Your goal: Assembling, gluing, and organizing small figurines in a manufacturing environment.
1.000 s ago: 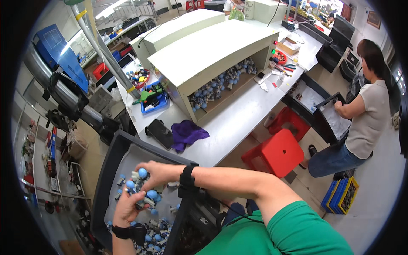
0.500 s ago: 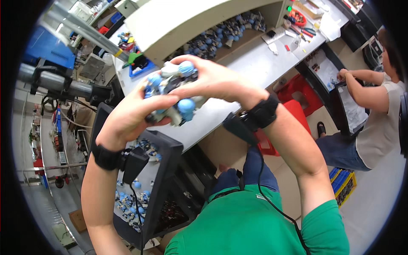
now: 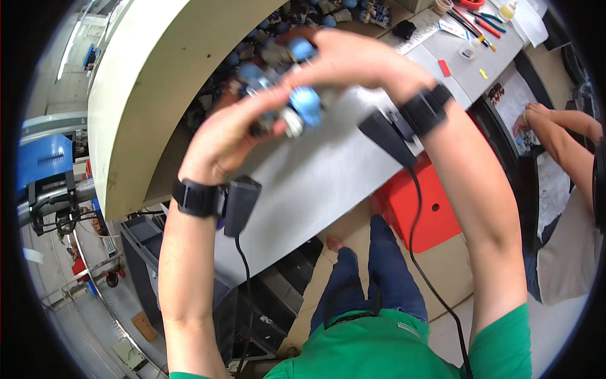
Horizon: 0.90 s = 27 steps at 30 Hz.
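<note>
Several small figurines with round blue heads and white and dark bodies (image 3: 305,104) are bunched between my two hands. My left hand (image 3: 230,129) curls round the bunch from the left and below. From the right, my right hand (image 3: 353,60) closes over its upper side. Both hands are somewhat blurred, and some fingertips are hidden behind the figurines. Just beyond them, a pile of similar figurines (image 3: 328,20) lies inside the low opening of a cream-coloured housing (image 3: 136,76).
The housing's curved wall rises beyond my left hand. A grey worktop (image 3: 297,183) runs beneath my hands; pliers (image 3: 489,24) and a bottle lie at its far right. A red stool (image 3: 423,208) stands at the bench. At right, another person's hands (image 3: 533,117) work over a tray.
My hands have carried the bunch of figurines to the housing's opening, over its pile. The view has come closer to the housing, and the black bin of figurines has mostly gone behind my left arm.
</note>
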Available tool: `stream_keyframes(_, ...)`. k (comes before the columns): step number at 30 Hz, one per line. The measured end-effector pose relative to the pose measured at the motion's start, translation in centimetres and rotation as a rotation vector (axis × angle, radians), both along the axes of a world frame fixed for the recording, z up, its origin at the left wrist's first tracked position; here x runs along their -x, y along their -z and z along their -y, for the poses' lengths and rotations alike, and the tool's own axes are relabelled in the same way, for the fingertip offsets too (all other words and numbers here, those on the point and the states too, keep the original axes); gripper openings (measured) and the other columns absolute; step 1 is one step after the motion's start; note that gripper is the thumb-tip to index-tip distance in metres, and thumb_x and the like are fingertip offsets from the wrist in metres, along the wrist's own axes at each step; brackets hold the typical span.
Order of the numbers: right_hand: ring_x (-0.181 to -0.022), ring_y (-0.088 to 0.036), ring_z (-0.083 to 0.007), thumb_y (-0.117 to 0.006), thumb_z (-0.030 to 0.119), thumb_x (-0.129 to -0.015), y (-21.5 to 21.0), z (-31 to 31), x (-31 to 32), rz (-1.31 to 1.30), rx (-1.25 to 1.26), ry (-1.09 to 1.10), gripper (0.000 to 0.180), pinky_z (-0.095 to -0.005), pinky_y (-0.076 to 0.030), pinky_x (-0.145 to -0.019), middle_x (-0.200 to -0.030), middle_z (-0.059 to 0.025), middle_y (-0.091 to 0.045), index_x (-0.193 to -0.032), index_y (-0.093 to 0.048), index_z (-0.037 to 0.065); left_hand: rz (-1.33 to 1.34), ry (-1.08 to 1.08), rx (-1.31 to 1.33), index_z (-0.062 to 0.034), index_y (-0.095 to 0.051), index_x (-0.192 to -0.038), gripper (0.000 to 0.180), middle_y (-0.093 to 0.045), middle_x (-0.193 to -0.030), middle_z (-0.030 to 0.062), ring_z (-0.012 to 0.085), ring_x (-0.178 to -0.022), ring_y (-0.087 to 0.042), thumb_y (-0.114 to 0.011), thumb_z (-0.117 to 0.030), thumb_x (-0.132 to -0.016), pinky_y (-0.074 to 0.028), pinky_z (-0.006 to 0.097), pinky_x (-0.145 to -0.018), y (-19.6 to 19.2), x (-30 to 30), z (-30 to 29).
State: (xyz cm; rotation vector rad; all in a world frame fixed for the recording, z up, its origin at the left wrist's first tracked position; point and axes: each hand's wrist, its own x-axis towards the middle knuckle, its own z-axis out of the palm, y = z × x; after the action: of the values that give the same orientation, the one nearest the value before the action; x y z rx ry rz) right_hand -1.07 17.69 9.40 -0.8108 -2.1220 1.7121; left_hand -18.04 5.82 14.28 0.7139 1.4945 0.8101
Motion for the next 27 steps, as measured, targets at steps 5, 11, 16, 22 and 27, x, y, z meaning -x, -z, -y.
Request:
stream_keyframes(5, -0.112, -0.052, -0.0236, -0.071, 0.025, -0.079, 1.0, -9.6, 9.0, -0.007, -0.206, -0.004, 0.036, -0.0442, -0.036, -0.099, -0.115, -0.0219, -0.058, -0.110, -0.061, 0.008, -0.074, -0.506, -0.660, -0.0130, -0.053, -0.126, 0.039, -0.052, -0.125, 0.0061, 0.0136, -0.111, -0.051, -0.063, -0.012, -0.089, -0.046, 0.032, -0.090, 5.7, 5.6, -4.3)
stream_keyframes(11, -0.121, -0.042, -0.0413, -0.066, 0.012, -0.077, 8.3, -7.8, 9.7, -0.403, -0.731, 0.461, 0.052, -0.0453, -0.043, -0.095, -0.129, -0.0237, -0.047, -0.126, -0.048, 0.005, -0.940, -0.226, -0.654, -0.0084, -0.044, -0.137, 0.056, -0.048, -0.134, 0.0104, 0.0219, -0.126, -0.042, -0.063, -0.013, -0.085, -0.031, 0.037, -0.106, 8.6, 7.0, -1.9)
stream_keyframes(16, -0.125, -0.038, -0.0420, -0.065, 0.007, -0.076, 5.1, -5.7, 10.3, -0.096, -0.454, 0.412, 0.060, -0.0460, -0.043, -0.097, -0.131, -0.0273, -0.044, -0.132, -0.042, 0.005, -1.544, 0.170, -0.901, -0.0082, -0.050, -0.128, 0.059, -0.050, -0.127, 0.0179, 0.0371, -0.119, -0.045, -0.069, -0.028, -0.076, -0.036, 0.050, -0.099, 10.9, 9.4, -3.8)
stream_keyframes(22, -0.124, -0.042, -0.0385, -0.051, 0.007, -0.082, 8.1, -4.7, 15.7, -0.088, -1.297, 0.287, 0.048, -0.0437, -0.029, -0.108, -0.129, -0.0257, -0.049, -0.128, -0.046, -0.006, -1.695, -0.056, -0.600, -0.0066, -0.058, -0.118, 0.054, -0.059, -0.115, 0.0165, 0.0356, -0.109, -0.054, -0.069, -0.040, -0.077, -0.042, 0.044, -0.091, 11.5, 10.7, -3.5)
stream_keyframes(27, -0.111, -0.053, -0.0344, -0.058, 0.014, -0.082, 5.4, -0.7, 16.3, -0.166, -1.090, 0.182, 0.046, -0.0397, -0.042, -0.096, -0.119, -0.0217, -0.057, -0.124, -0.050, -0.002, -1.795, -0.213, -0.378, -0.0073, -0.051, -0.126, 0.062, -0.049, -0.126, 0.0213, 0.0405, -0.114, -0.047, -0.060, -0.048, -0.081, -0.037, 0.050, -0.097, 13.0, 11.3, -0.1)
